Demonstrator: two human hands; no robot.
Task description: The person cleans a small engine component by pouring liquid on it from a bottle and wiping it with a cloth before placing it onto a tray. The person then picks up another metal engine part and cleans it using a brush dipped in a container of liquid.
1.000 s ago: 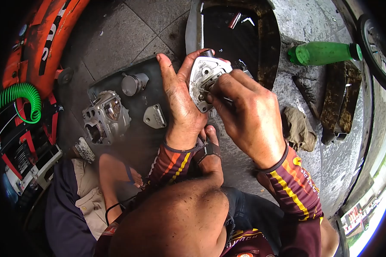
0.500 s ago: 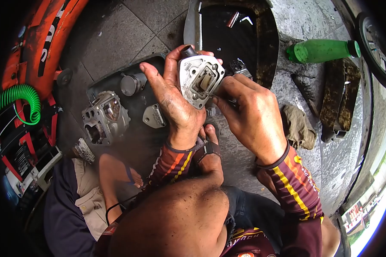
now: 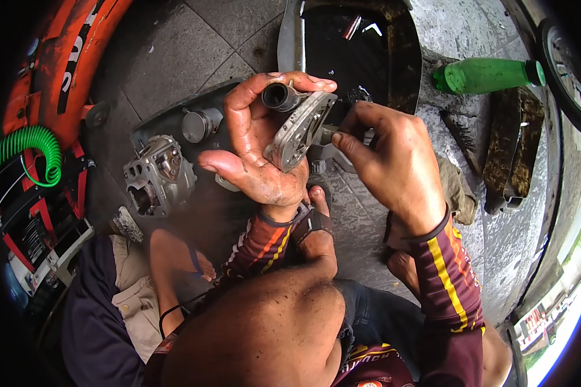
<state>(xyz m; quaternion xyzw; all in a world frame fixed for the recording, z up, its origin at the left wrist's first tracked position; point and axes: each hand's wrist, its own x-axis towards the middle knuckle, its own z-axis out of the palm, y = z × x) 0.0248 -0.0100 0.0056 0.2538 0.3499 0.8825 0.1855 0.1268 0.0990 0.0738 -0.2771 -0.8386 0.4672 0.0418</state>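
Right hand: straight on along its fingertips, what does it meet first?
Likely the silvery metal housing with the black round spout, held in the left hand. Depth is unclear here; the right hand may already touch it.

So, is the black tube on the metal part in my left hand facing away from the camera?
No, the black tube on the metal part in your left hand shows its round opening.

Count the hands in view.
2: the left hand holds the metal part; the right hand is just right of it in the picture. No other hand shows, though some may be hidden.
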